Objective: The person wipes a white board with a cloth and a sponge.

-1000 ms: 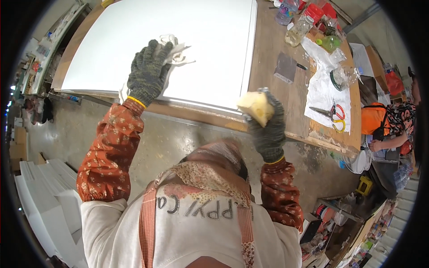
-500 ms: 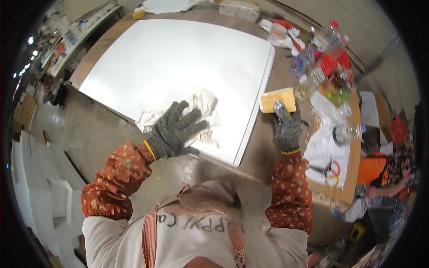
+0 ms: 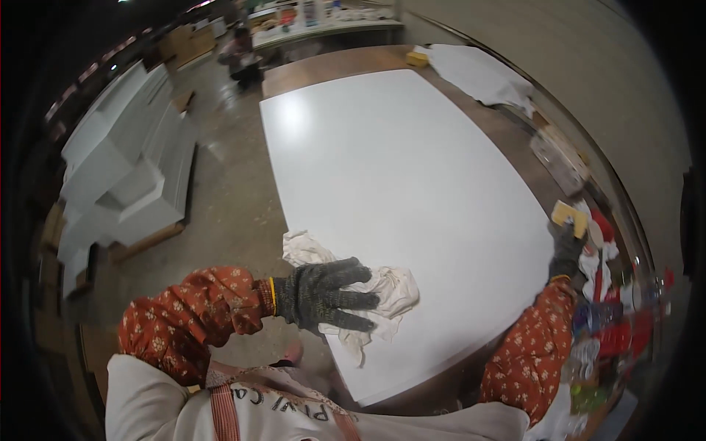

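Observation:
A large, smooth white panel (image 3: pixel 390 176) lies flat on a brown table. My left hand (image 3: pixel 327 295), in a dark grey knit glove, rests flat with fingers spread on a crumpled white rag (image 3: pixel 398 290) at the panel's near left edge. Over the table's right side, past the panel's edge, my right hand (image 3: pixel 566 252) wears the same kind of glove. Its fingers are closed on a yellow sponge block (image 3: pixel 570 215); the grip is partly hidden.
Bottles and red items (image 3: pixel 614 323) crowd the table's right side. Along the wall edge lie a pale block (image 3: pixel 559 158), a white cloth (image 3: pixel 482 73) and another yellow block (image 3: pixel 417 59). White panels (image 3: pixel 132 169) are stacked at left. A person (image 3: pixel 241 55) is in the background.
The view has swung to the right. My right hand has moved the yellow sponge block farther up along the table's right side. My left hand remains on the rag.

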`<action>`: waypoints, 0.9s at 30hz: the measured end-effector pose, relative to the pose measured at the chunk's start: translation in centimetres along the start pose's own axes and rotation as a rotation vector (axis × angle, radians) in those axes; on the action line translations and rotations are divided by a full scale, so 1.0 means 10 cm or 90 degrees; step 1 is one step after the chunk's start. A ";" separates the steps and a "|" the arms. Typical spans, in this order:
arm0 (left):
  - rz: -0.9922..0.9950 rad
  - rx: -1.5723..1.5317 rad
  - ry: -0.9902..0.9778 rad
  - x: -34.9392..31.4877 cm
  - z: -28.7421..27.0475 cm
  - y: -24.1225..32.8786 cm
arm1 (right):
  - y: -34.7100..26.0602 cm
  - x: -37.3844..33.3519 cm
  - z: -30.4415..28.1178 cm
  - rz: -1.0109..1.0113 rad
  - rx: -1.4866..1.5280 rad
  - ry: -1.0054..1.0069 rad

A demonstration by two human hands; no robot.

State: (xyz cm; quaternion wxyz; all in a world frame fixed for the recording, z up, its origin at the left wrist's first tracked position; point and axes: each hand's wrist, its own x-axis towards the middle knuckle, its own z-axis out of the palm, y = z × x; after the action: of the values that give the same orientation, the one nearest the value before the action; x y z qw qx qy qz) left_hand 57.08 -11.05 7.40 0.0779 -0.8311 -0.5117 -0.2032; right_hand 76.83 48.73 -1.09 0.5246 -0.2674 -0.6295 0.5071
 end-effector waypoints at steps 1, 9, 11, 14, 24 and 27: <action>0.002 -0.018 -0.003 -0.02 0.02 -0.01 | -0.04 0.03 -0.04 -0.001 0.030 -0.003; 0.014 0.015 0.020 0.09 0.00 -0.01 | -0.11 0.12 -0.08 0.043 -0.075 -0.030; 0.017 0.036 -0.001 0.10 -0.02 0.00 | -0.11 0.05 -0.18 0.027 -0.044 -0.027; -0.016 0.061 0.004 -0.01 0.06 0.00 | -0.17 -0.25 -0.15 0.024 -0.021 -0.008; 0.091 0.301 0.077 -0.26 0.12 -0.40 | -0.70 -1.51 -0.55 0.068 0.131 0.121; 0.037 0.267 0.046 -0.28 0.15 -0.27 | -0.94 -2.48 -0.51 -0.056 -0.249 0.035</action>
State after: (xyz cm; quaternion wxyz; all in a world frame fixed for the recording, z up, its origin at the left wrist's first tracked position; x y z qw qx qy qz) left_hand 54.03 -11.59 4.62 0.2728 -0.8033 -0.5157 -0.1195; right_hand 91.02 25.77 -2.49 0.5011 -0.3503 -0.7124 0.3445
